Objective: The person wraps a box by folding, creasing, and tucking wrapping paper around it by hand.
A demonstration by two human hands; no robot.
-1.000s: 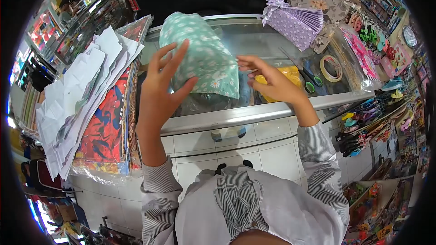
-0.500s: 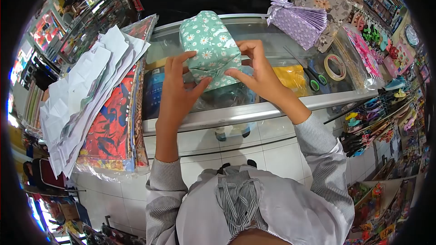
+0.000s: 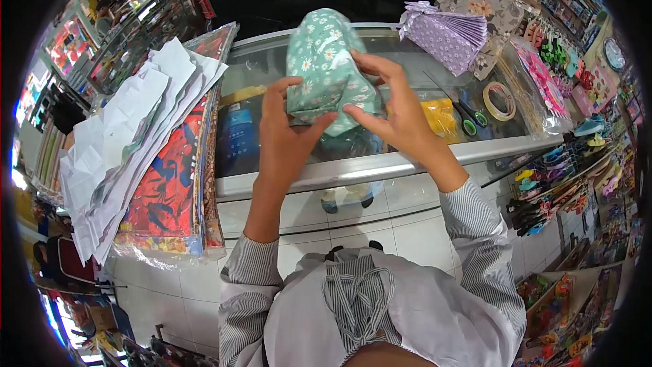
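Observation:
A parcel in green daisy-patterned paper [image 3: 326,61] stands over the glass counter between my hands, slightly blurred. My left hand [image 3: 288,126] is at its left and lower edge, with thumb and fingers curved around the near corner. At its right side, my right hand [image 3: 397,105] has its fingers along the paper and its thumb on the folded near end. Both hands hold the parcel. Right of it lie a yellow packet [image 3: 440,119], scissors with green-ringed handles [image 3: 470,115] and a roll of tape [image 3: 499,100].
Crumpled white paper sheets [image 3: 125,115] lie on a stack of patterned wrapping sheets [image 3: 166,190] at the left. A purple pleated package [image 3: 445,37] and a beige floral one [image 3: 485,0] stand at the back right. The counter's metal edge [image 3: 333,171] runs nearest my body.
The parcel went from being loosely between my spread hands to being held by both. It has since shifted a little right and tilted, and my left hand moved right with it.

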